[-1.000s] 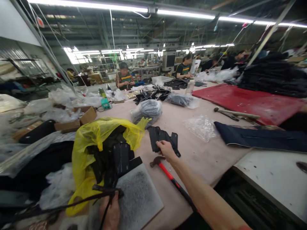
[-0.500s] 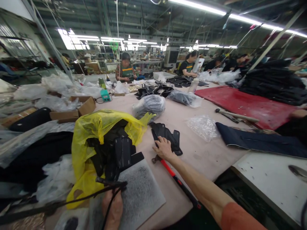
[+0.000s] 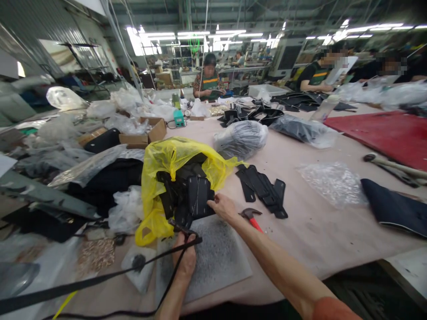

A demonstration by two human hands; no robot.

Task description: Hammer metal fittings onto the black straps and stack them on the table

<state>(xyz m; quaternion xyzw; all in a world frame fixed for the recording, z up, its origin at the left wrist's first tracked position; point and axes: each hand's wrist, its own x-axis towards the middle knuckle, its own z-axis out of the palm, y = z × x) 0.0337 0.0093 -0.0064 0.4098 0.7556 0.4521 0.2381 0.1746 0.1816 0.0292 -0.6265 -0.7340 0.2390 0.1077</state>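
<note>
Yellow bag [image 3: 173, 162], black strap [image 3: 100, 281], speckled grey slab [image 3: 216, 258], red-handled hammer [image 3: 251, 218], red mat [image 3: 387, 133].

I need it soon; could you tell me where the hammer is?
In the head view, the hammer lies just right of the right hand, between the grey pad and black pieces.

A long, flat black strap [image 3: 160, 255] is pinched in the left grip [image 3: 187, 260]. From there it runs out straight and taut to the left, widening toward the picture's lower corner, while a thinner cord-like length drops below the grip. A stack of flat black cut pieces [image 3: 197, 195] with pale stitch lines leans half upright just left of the right grip [image 3: 223, 207], whose fingertips touch its lower right corner.
</note>
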